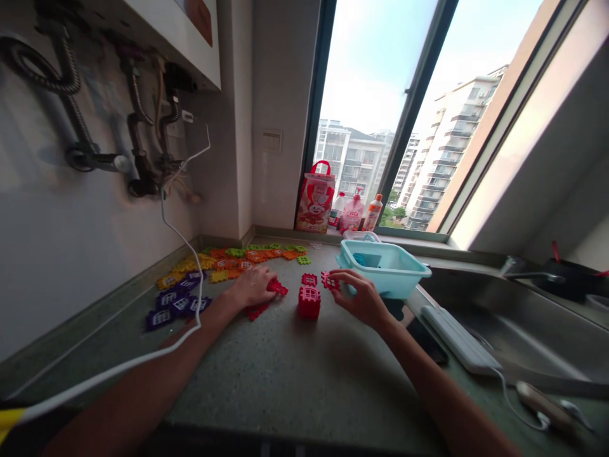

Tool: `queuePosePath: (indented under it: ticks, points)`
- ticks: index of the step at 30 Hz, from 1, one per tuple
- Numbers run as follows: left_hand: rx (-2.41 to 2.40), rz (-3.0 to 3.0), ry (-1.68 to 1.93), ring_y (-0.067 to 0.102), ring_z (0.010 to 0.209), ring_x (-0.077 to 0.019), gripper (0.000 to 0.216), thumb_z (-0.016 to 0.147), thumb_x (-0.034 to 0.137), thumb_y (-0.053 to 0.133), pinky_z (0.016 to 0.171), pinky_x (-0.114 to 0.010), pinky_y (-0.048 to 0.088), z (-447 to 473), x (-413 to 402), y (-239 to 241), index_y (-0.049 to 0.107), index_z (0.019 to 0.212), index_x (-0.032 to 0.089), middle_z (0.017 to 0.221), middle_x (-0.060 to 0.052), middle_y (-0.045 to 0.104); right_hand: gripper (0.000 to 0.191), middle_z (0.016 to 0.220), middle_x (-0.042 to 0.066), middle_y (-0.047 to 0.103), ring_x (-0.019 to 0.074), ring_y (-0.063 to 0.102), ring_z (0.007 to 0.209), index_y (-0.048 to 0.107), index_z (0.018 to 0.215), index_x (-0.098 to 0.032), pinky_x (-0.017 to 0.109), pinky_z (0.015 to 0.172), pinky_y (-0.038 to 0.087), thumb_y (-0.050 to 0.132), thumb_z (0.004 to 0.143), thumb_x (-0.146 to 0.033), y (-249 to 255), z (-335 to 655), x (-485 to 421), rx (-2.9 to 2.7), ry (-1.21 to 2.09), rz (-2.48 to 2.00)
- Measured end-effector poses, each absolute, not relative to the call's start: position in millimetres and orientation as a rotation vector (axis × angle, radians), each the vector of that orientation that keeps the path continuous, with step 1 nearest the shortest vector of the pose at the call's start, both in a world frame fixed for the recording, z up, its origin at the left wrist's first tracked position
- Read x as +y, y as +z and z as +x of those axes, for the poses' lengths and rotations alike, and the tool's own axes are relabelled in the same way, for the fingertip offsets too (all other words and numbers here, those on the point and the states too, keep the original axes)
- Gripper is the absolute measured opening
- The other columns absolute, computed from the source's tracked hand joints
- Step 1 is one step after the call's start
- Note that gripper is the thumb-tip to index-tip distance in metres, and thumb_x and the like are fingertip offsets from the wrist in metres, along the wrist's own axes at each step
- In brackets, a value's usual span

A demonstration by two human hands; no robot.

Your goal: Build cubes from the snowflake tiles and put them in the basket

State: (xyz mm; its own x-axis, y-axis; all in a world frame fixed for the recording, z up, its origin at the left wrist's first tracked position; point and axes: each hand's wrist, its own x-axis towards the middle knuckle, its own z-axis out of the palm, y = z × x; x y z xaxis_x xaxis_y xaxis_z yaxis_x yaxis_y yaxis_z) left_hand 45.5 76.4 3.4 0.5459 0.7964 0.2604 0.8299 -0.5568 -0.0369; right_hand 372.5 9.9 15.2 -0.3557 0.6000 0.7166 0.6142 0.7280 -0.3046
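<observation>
Left hand curled over red tile; right hand pinches second red tile. Red cube between them, mid-counter. Teal basket just beyond right hand; white cable crosses left forearm.

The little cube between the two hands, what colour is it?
The cube is red. It shows best in the head view.

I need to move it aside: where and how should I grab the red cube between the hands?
Probably from above, fingers on its left and right walls: the red cube stands upright on the counter, flat-sided, both flanks clear of the left hand and right hand.
</observation>
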Motion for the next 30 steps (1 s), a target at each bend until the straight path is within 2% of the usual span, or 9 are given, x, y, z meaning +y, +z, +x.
queuePosePath:
  ticks: [9, 13, 15, 17, 19, 21, 25, 27, 30]
  points:
    - [-1.338, -2.65, -0.292, 0.065, 0.1, -0.032, 0.027, 0.086, 0.044, 0.065, 0.09, -0.043, 0.051, 43, 69, 13, 0.075, 0.097, 0.02, 0.102, -0.013, 0.07, 0.026, 0.12, 0.009, 0.075, 0.0249, 0.071, 0.11, 0.072, 0.119, -0.026, 0.043, 0.099, 0.057, 0.069, 0.093, -0.028, 12, 335, 4, -2.19, 0.066, -0.849]
    - [-1.255, -2.655, -0.459, 0.062, 0.112, -0.033, 0.039, 0.077, 0.045, 0.077, 0.101, -0.047, 0.047, 42, 70, 15, 0.076, 0.11, 0.024, 0.12, -0.011, 0.07, 0.025, 0.129, 0.009, 0.072, 0.0267, 0.068, 0.118, 0.073, 0.12, -0.027, 0.046, 0.104, 0.054, 0.069, 0.096, -0.034, 17, 342, 2, -2.202, 0.053, -0.872]
    - [-1.187, -2.716, -0.469, 0.062, 0.112, -0.0303, 0.027, 0.081, 0.038, 0.075, 0.103, -0.046, 0.046, 41, 72, 16, 0.078, 0.105, 0.027, 0.119, -0.008, 0.072, 0.025, 0.133, 0.009, 0.07, 0.027, 0.066, 0.122, 0.071, 0.122, -0.028, 0.048, 0.106, 0.052, 0.064, 0.099, -0.034, 21, 348, 1, -2.129, 0.007, -0.877]
    - [-1.128, -2.749, -0.497, 0.063, 0.111, -0.0284, 0.012, 0.086, 0.033, 0.071, 0.104, -0.045, 0.046, 41, 72, 17, 0.081, 0.092, 0.028, 0.118, -0.006, 0.073, 0.026, 0.132, 0.009, 0.071, 0.0268, 0.066, 0.121, 0.07, 0.124, -0.028, 0.048, 0.106, 0.052, 0.059, 0.102, -0.031, 24, 353, 0, -2.052, -0.058, -0.858]
    - [-1.097, -2.716, -0.698, 0.064, 0.111, -0.0275, 0.011, 0.089, 0.03, 0.071, 0.105, -0.045, 0.046, 43, 71, 20, 0.082, 0.088, 0.028, 0.116, -0.005, 0.074, 0.029, 0.13, 0.009, 0.071, 0.0267, 0.067, 0.119, 0.068, 0.129, -0.028, 0.048, 0.104, 0.053, 0.058, 0.101, -0.028, 24, 356, -1, -1.995, -0.145, -0.825]
    - [-1.099, -2.639, -1.074, 0.067, 0.103, -0.0253, 0.012, 0.091, 0.032, 0.071, 0.101, -0.043, 0.049, 49, 65, 26, 0.082, 0.09, 0.026, 0.104, -0.006, 0.076, 0.038, 0.133, 0.01, 0.069, 0.0272, 0.066, 0.119, 0.062, 0.137, -0.029, 0.048, 0.103, 0.054, 0.061, 0.1, -0.025, 23, 355, -3, -1.963, -0.27, -0.786]
    - [-1.185, -2.569, -1.832, 0.07, 0.077, -0.0197, 0.027, 0.083, 0.045, 0.083, 0.079, -0.034, 0.057, 71, 42, 37, 0.079, 0.093, 0.021, 0.083, -0.004, 0.076, 0.054, 0.146, 0.013, 0.061, 0.0289, 0.066, 0.12, 0.056, 0.146, -0.028, 0.048, 0.101, 0.054, 0.072, 0.094, -0.028, 23, 345, -9, -1.984, -0.528, -0.682]
    - [-1.201, -2.678, -1.979, 0.071, 0.075, -0.0187, 0.034, 0.076, 0.047, 0.088, 0.075, -0.032, 0.058, 84, 28, 40, 0.078, 0.093, 0.02, 0.083, -0.003, 0.077, 0.056, 0.148, 0.014, 0.059, 0.0301, 0.065, 0.121, 0.057, 0.145, -0.028, 0.048, 0.1, 0.055, 0.076, 0.092, -0.032, 26, 339, -13, -2.001, -0.604, -0.642]
    - [-1.168, -2.873, -2.01, 0.071, 0.077, -0.0184, 0.033, 0.074, 0.047, 0.089, 0.078, -0.03, 0.058, 100, 11, 39, 0.077, 0.087, 0.018, 0.083, -0.003, 0.077, 0.052, 0.14, 0.011, 0.067, 0.0295, 0.066, 0.119, 0.062, 0.14, -0.029, 0.046, 0.098, 0.055, 0.078, 0.091, -0.032, 29, 333, -19, -2.013, -0.651, -0.63]
